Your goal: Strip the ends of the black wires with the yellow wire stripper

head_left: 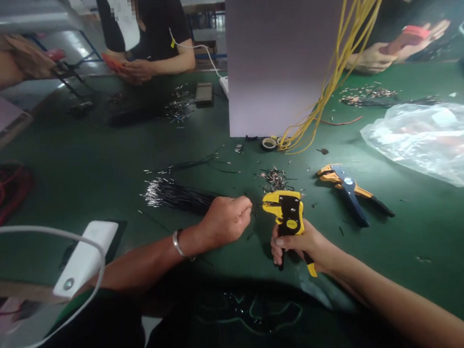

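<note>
My right hand (299, 244) is wrapped around the handles of a yellow and black wire stripper (290, 212), its jaws facing left. Close to those jaws, my left hand (227, 220) is closed in a pinch, with a short stretch of thin black wire (256, 204) showing at its fingertips. Whether the wire's end sits inside the jaws I cannot tell. Behind my left hand lies a bundle of black wires (180, 193) with bright silvery ends. A small heap of wire scraps (275, 179) lies just beyond the stripper.
A second wire stripper (349, 188), blue and orange, rests on the green table (423, 222) to the right. Beyond it is a clear plastic bag (431, 135). Yellow wires (339, 72) hang beside a pale panel (282, 50). A white power bank (87, 257) lies left. Co-workers sit opposite.
</note>
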A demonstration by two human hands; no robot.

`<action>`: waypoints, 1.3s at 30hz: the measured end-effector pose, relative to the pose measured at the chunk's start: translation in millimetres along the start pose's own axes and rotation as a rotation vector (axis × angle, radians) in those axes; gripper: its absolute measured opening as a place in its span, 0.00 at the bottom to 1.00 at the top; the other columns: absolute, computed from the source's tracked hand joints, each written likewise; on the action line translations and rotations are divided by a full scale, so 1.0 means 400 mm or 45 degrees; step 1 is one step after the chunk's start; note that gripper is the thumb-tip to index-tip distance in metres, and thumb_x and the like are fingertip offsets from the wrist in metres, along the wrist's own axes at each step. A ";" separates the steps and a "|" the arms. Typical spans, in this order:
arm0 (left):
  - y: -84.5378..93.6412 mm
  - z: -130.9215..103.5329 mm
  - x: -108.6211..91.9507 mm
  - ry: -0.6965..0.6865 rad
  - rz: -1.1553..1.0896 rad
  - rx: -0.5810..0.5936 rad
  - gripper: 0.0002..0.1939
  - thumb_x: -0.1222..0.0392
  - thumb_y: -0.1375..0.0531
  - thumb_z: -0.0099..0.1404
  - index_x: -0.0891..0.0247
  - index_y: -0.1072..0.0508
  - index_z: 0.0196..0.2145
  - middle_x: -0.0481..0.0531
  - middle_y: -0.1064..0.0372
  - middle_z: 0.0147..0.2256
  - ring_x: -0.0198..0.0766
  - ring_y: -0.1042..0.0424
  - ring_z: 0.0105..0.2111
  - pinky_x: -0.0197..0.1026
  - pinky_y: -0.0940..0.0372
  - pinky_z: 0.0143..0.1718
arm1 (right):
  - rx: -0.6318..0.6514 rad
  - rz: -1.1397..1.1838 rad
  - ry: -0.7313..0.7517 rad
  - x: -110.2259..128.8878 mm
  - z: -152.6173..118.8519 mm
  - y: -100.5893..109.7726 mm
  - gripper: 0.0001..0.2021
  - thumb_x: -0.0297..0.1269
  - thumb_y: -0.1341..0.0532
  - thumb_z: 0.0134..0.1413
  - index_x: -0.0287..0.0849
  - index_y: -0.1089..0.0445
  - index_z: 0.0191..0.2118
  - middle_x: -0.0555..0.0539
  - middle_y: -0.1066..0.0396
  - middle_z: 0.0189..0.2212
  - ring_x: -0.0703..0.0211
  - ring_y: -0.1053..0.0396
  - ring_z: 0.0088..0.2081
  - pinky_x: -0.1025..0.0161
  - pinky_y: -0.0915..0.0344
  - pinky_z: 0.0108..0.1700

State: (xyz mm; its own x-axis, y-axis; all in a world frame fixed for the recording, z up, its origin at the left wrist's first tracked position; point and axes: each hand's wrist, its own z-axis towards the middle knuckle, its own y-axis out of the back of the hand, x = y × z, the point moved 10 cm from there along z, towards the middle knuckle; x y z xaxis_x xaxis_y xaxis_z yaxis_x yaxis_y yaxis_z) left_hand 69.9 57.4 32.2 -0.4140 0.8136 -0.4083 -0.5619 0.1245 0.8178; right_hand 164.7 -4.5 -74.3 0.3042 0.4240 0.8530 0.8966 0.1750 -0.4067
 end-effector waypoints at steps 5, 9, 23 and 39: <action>-0.007 -0.002 0.007 0.021 0.058 -0.006 0.10 0.69 0.50 0.61 0.64 0.34 0.24 0.45 0.35 0.17 0.30 0.37 0.17 0.33 0.45 0.22 | 0.060 0.076 0.013 0.009 -0.004 -0.019 0.05 0.30 0.34 0.44 0.38 0.30 0.30 0.48 0.27 0.21 0.55 0.29 0.25 0.58 0.33 0.31; -0.007 -0.004 -0.001 -0.014 0.115 -0.020 0.10 0.70 0.51 0.60 0.64 0.35 0.23 0.45 0.36 0.17 0.31 0.38 0.17 0.34 0.46 0.21 | 0.063 0.056 0.016 0.016 -0.007 -0.027 0.05 0.30 0.34 0.44 0.38 0.30 0.30 0.48 0.27 0.21 0.55 0.29 0.25 0.57 0.33 0.32; 0.015 -0.003 -0.029 -0.097 0.212 -0.068 0.12 0.69 0.52 0.62 0.63 0.38 0.22 0.45 0.39 0.16 0.31 0.41 0.16 0.36 0.48 0.20 | 0.054 -0.004 -0.003 0.020 -0.003 -0.032 0.04 0.30 0.35 0.44 0.38 0.30 0.30 0.47 0.26 0.22 0.56 0.29 0.26 0.57 0.32 0.33; 0.030 -0.004 -0.040 -0.131 0.268 -0.088 0.12 0.69 0.51 0.63 0.62 0.39 0.22 0.45 0.41 0.16 0.32 0.42 0.17 0.38 0.49 0.21 | 0.042 0.076 0.065 0.038 -0.001 -0.023 0.06 0.32 0.34 0.44 0.38 0.29 0.30 0.48 0.28 0.23 0.54 0.29 0.27 0.55 0.32 0.35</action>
State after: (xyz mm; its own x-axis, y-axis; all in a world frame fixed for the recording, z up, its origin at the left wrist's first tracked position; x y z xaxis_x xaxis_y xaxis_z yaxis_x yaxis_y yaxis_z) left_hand 68.8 45.0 47.8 -0.4538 0.8716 -0.1854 -0.5203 -0.0903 0.8492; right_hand 161.0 0.0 -57.6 0.3740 0.3885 0.8421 0.8654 0.1804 -0.4675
